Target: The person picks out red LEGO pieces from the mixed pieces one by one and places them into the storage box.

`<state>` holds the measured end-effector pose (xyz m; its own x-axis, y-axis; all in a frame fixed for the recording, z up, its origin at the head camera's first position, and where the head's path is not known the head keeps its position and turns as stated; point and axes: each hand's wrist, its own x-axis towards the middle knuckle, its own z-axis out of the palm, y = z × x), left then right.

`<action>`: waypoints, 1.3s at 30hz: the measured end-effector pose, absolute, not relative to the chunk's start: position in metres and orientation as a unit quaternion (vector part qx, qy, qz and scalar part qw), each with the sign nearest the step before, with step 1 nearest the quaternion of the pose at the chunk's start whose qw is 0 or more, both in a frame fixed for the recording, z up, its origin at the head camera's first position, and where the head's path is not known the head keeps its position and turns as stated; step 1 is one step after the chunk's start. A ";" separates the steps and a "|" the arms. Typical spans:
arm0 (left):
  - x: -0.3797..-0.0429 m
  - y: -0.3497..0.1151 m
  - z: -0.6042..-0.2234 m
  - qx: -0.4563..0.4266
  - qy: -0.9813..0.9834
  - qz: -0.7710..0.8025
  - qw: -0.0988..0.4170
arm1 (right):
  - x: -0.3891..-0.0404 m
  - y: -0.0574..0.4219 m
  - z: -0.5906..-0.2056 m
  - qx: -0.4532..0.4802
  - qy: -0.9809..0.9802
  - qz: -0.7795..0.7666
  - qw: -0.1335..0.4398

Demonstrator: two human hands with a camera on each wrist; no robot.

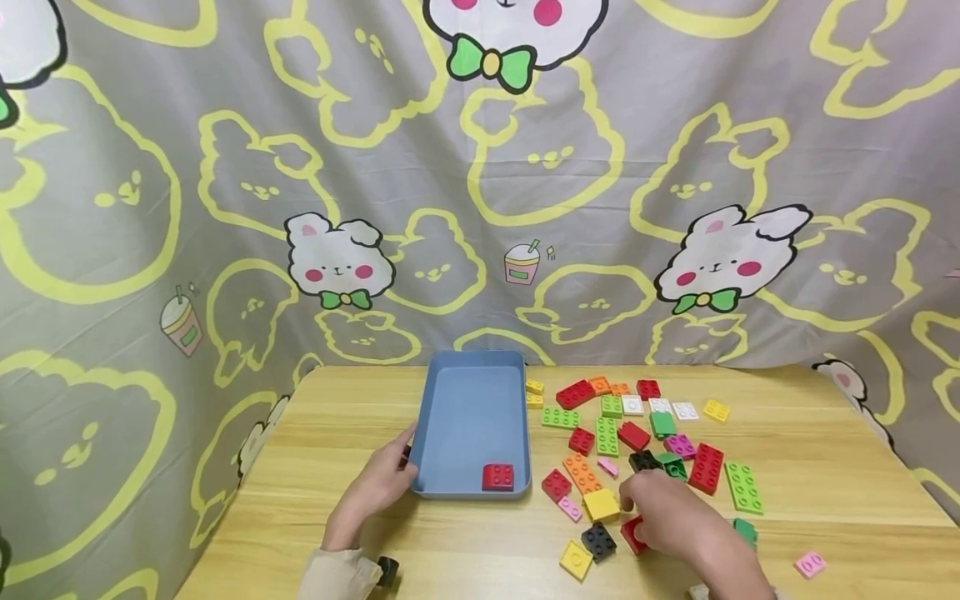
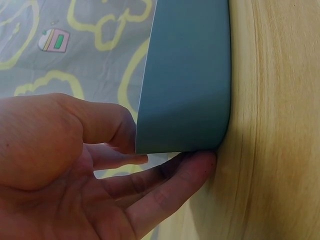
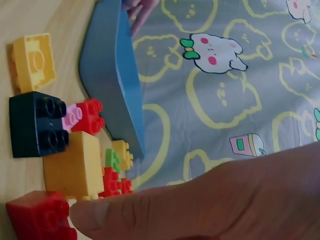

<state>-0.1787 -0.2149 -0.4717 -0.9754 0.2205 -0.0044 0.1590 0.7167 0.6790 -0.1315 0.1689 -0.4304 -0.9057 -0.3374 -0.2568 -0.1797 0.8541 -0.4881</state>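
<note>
A blue tray (image 1: 472,425) stands on the table with one red brick (image 1: 498,477) inside its near right corner. At the tray's near left side, my left hand (image 1: 382,475) holds the edge; in the left wrist view its bent fingers (image 2: 175,187) meet the outer wall and rim. My right hand (image 1: 671,517) reaches down among loose toy bricks, close over a red brick (image 1: 632,535). In the right wrist view the thumb (image 3: 95,215) lies against that red brick (image 3: 37,215). The other right fingers are hidden there, so their grip does not show.
Right of the tray lie many bricks: a yellow brick (image 1: 602,505), a black brick (image 1: 598,542), a yellow piece (image 1: 576,559), an orange brick (image 1: 582,473), a lime brick (image 1: 744,487) and a pink brick (image 1: 810,564). A patterned curtain (image 1: 487,183) hangs behind the table.
</note>
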 end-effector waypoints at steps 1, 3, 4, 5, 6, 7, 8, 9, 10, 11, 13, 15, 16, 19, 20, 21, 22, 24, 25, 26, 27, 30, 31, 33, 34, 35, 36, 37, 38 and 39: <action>-0.179 -0.215 -0.472 0.103 0.925 0.364 0.044 | -0.131 0.168 -0.432 -0.133 0.948 -0.233 0.170; -0.178 -0.215 -0.472 0.103 0.923 0.367 0.046 | -0.130 0.165 -0.434 -0.132 0.949 -0.229 0.170; -0.178 -0.215 -0.471 0.104 0.923 0.368 0.046 | -0.129 0.164 -0.436 -0.129 0.949 -0.231 0.170; -0.178 -0.215 -0.471 0.104 0.923 0.369 0.046 | -0.129 0.163 -0.437 -0.127 0.949 -0.230 0.172; -0.178 -0.215 -0.470 0.104 0.922 0.370 0.046 | -0.129 0.161 -0.438 -0.125 0.950 -0.228 0.175; -0.178 -0.215 -0.470 0.103 0.922 0.371 0.047 | -0.129 0.160 -0.439 -0.125 0.950 -0.226 0.175; -0.178 -0.215 -0.470 0.103 0.922 0.370 0.047 | -0.129 0.159 -0.440 -0.126 0.951 -0.222 0.174; -0.178 -0.215 -0.470 0.102 0.922 0.370 0.047 | -0.129 0.158 -0.440 -0.125 0.952 -0.219 0.172; -0.178 -0.216 -0.470 0.101 0.922 0.370 0.048 | -0.129 0.157 -0.440 -0.124 0.953 -0.217 0.173; -0.177 -0.216 -0.470 0.100 0.922 0.370 0.049 | -0.129 0.157 -0.441 -0.124 0.953 -0.214 0.174; -0.177 -0.216 -0.471 0.098 0.922 0.371 0.050 | -0.129 0.156 -0.442 -0.124 0.954 -0.212 0.175; -0.177 -0.216 -0.471 0.097 0.922 0.372 0.049 | -0.129 0.156 -0.443 -0.126 0.953 -0.214 0.176; -0.177 -0.216 -0.471 0.096 0.922 0.372 0.048 | -0.129 0.156 -0.444 -0.127 0.952 -0.216 0.175; -0.177 -0.216 -0.471 0.094 0.923 0.370 0.048 | -0.129 0.156 -0.446 -0.132 0.951 -0.217 0.174; -0.177 -0.216 -0.470 0.093 0.924 0.369 0.049 | -0.129 0.156 -0.447 -0.134 0.951 -0.218 0.174; -0.177 -0.216 -0.470 0.093 0.924 0.368 0.050 | -0.130 0.156 -0.447 -0.134 0.951 -0.217 0.175; -0.178 -0.215 -0.469 0.093 0.924 0.368 0.049 | -0.130 0.156 -0.447 -0.135 0.951 -0.215 0.175; -0.179 -0.215 -0.468 0.094 0.924 0.367 0.048 | -0.131 0.156 -0.448 -0.134 0.952 -0.211 0.176; -0.179 -0.215 -0.468 0.096 0.924 0.367 0.045 | -0.131 0.156 -0.448 -0.133 0.952 -0.210 0.177; -0.180 -0.214 -0.468 0.097 0.925 0.366 0.043 | -0.131 0.156 -0.448 -0.133 0.952 -0.209 0.178; -0.181 -0.214 -0.467 0.097 0.925 0.365 0.040 | -0.131 0.156 -0.448 -0.134 0.953 -0.208 0.177; -0.181 -0.214 -0.468 0.097 0.925 0.365 0.039 | -0.132 0.156 -0.448 -0.133 0.952 -0.208 0.181; -0.181 -0.214 -0.468 0.095 0.925 0.366 0.040 | -0.132 0.157 -0.448 -0.134 0.951 -0.208 0.183; -0.181 -0.214 -0.469 0.093 0.925 0.367 0.043 | -0.133 0.157 -0.449 -0.136 0.952 -0.206 0.183; -0.180 -0.214 -0.470 0.092 0.924 0.367 0.043 | -0.134 0.157 -0.449 -0.138 0.952 -0.205 0.180; -0.180 -0.214 -0.470 0.091 0.924 0.368 0.044 | -0.134 0.158 -0.450 -0.140 0.953 -0.203 0.177; -0.180 -0.214 -0.470 0.091 0.925 0.367 0.043 | -0.135 0.158 -0.450 -0.144 0.954 -0.200 0.171; -0.180 -0.214 -0.470 0.091 0.925 0.367 0.041 | -0.135 0.158 -0.451 -0.147 0.955 -0.197 0.166; -0.180 -0.214 -0.471 0.091 0.925 0.367 0.040 | -0.135 0.158 -0.451 -0.149 0.956 -0.196 0.159; -0.179 -0.214 -0.471 0.091 0.925 0.367 0.039 | -0.136 0.159 -0.451 -0.151 0.957 -0.194 0.153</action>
<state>-0.1794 -0.2143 -0.4710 -0.9802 0.1977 -0.0048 0.1406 0.7138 0.6861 -0.1355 0.1587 -0.4514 -0.9073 -0.3492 -0.2344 -0.2303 0.8789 -0.4177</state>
